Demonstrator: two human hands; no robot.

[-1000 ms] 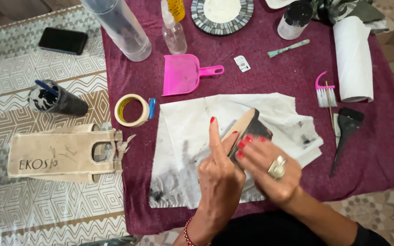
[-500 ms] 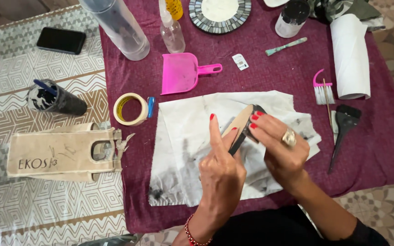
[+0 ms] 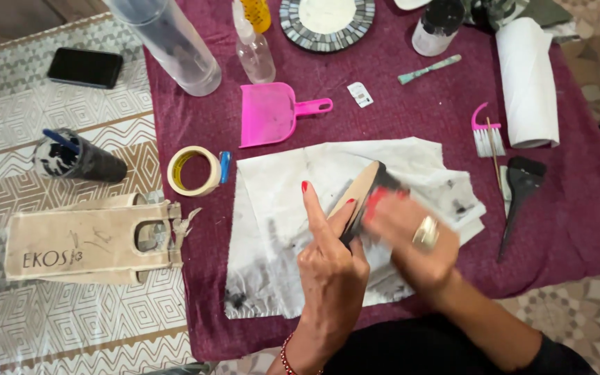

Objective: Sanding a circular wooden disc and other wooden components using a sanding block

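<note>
My left hand (image 3: 331, 267) holds a flat board (image 3: 359, 191), tan on one face and dark on the other, pinched from below with the index finger pointing up. My right hand (image 3: 414, 239), with a ring and red nails, is blurred by motion. Its fingers curl over the board's dark face from the right. Both hands hover above a white sheet (image 3: 279, 201) smeared with grey-black stains, which lies on the maroon tablecloth (image 3: 578, 215).
On the cloth are a pink dustpan (image 3: 269, 114), tape roll (image 3: 194, 171), clear cylinder (image 3: 168, 45), spray bottle (image 3: 255, 48), mosaic disc (image 3: 328, 21), paper towel roll (image 3: 528, 83) and black brush (image 3: 519, 187). To the left lie a phone (image 3: 85, 67), dark cup (image 3: 78, 160) and beige bag (image 3: 85, 243).
My right hand slid up along the board's dark face, then back down a little, and is now blurred. The board has tipped more edge-on. My left hand has barely moved.
</note>
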